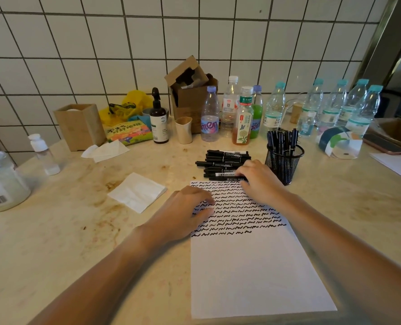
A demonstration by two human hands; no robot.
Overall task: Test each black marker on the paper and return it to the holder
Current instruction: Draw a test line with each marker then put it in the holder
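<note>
A white sheet of paper (253,273) lies in front of me, its upper half covered with rows of black squiggles. Just beyond its top edge sits a pile of black markers (223,161). My right hand (258,181) reaches over the nearest marker of the pile, fingers curled onto it. My left hand (187,209) rests on the paper's left edge, fingers loosely bent, holding nothing. A black mesh holder (285,164) with several markers standing in it is to the right of the pile.
Several water and drink bottles (244,116) line the tiled wall behind, with a cardboard box (190,90), a brown pump bottle (158,120) and a beige cup (184,130). Tissues (137,192) lie left of the paper. A glass jar (2,181) stands far left.
</note>
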